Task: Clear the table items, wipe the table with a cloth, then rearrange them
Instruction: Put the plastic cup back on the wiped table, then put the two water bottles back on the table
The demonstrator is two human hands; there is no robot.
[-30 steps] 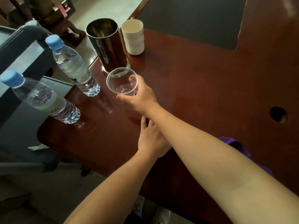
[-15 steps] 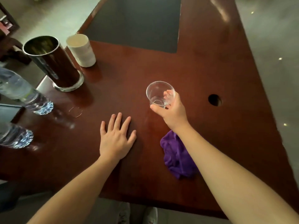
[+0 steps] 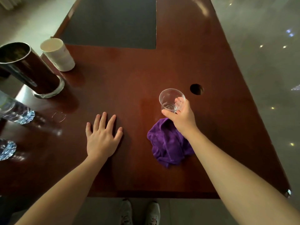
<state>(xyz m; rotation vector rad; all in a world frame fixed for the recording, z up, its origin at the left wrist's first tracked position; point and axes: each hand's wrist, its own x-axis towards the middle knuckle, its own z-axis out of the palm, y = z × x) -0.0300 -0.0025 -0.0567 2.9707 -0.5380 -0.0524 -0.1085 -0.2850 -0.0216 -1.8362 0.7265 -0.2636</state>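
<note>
My right hand point(image 3: 182, 117) grips a clear plastic cup point(image 3: 171, 99) from its near side, over the table's right half. A crumpled purple cloth point(image 3: 168, 143) lies on the red-brown wooden table point(image 3: 123, 82) just below that hand, partly under my wrist. My left hand point(image 3: 102, 137) rests flat on the table with its fingers spread, left of the cloth. At the left edge stand a shiny metal cylinder point(image 3: 27, 70), a white paper cup point(image 3: 57, 54) and the bases of two water bottles point(image 3: 24, 115) point(image 3: 6, 150).
A round cable hole point(image 3: 196, 89) sits in the table just right of the clear cup. A dark grey inset panel point(image 3: 113, 21) covers the far middle. A faint ring mark point(image 3: 59, 116) shows near the bottles. My shoes show below the near edge.
My right hand has carried the clear cup from beside the metal cylinder at the left over to the right, above the purple cloth. My left hand has stayed flat on the table.
</note>
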